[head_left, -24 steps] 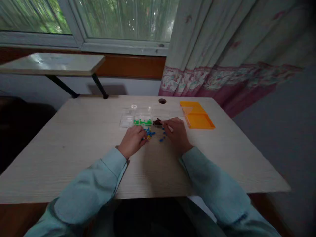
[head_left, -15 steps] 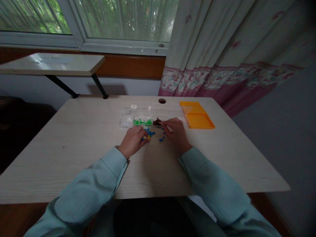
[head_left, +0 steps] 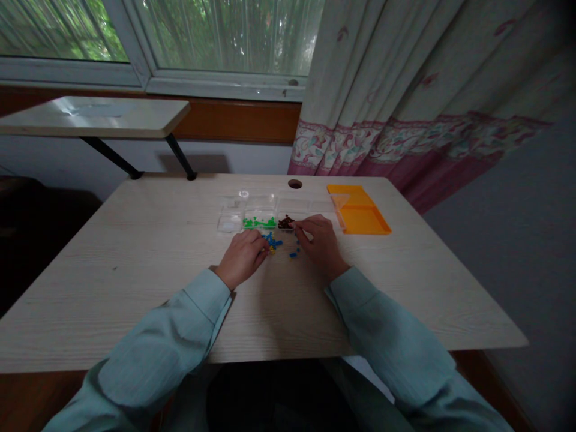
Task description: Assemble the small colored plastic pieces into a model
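A clear plastic compartment box (head_left: 228, 211) lies across the table. Small green pieces (head_left: 258, 222) fill the bottom of one front compartment, and dark brown pieces (head_left: 285, 222) sit in the one to its right. In front of the box is a small pile of blue and yellow pieces (head_left: 272, 242). My left hand (head_left: 244, 255) rests against this pile, its fingers curled together. Over the box's front edge, my right hand (head_left: 320, 243) pinches thumb and index finger beside the brown pieces; anything between the fingertips is too small to name. Several blue pieces (head_left: 293, 255) lie below that hand.
An orange tray (head_left: 362, 211) lies at the right, partly under the clear box's right end. A round hole (head_left: 294, 184) pierces the table (head_left: 148, 282) near its back edge. A raised white shelf (head_left: 112, 117) stands at the back left, and a curtain (head_left: 360, 90) hangs behind the table.
Both hands stay almost in place. The left fingers have shifted slightly at the blue and yellow pile, and fewer yellow pieces show beside the left fingertips.
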Motion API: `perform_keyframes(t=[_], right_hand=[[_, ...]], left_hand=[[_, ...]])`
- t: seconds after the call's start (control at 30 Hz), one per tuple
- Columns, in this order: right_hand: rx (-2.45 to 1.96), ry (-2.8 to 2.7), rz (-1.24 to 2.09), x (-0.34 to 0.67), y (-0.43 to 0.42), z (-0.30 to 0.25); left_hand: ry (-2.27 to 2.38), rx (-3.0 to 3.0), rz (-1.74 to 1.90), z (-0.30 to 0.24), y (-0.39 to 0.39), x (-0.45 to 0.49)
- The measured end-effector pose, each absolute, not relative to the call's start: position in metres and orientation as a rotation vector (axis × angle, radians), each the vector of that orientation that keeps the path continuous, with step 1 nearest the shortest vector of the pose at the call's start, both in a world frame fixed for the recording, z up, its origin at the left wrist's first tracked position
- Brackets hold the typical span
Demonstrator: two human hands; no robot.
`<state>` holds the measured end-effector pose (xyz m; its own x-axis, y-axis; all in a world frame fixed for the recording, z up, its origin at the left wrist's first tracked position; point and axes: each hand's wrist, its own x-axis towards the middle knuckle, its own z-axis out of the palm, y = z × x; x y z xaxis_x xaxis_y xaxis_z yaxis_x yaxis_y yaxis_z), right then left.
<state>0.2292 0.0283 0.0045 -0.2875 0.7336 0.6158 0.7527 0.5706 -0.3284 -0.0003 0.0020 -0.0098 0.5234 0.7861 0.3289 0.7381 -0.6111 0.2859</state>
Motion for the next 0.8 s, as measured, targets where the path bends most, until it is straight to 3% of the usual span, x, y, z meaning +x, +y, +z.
perform_keyframes(t=[0.4, 0.8], right_hand=[[-1.021, -2.075, -0.016, 0.225, 0.026, 0.003], [-0.933, -2.125, -0.035, 0.193, 0.003, 0.001]], left_hand=[[1.246, 2.132, 1.151, -0.013, 0.009, 0.0], [1.202, 1.854, 1.177, -0.012, 0.007, 0.006]])
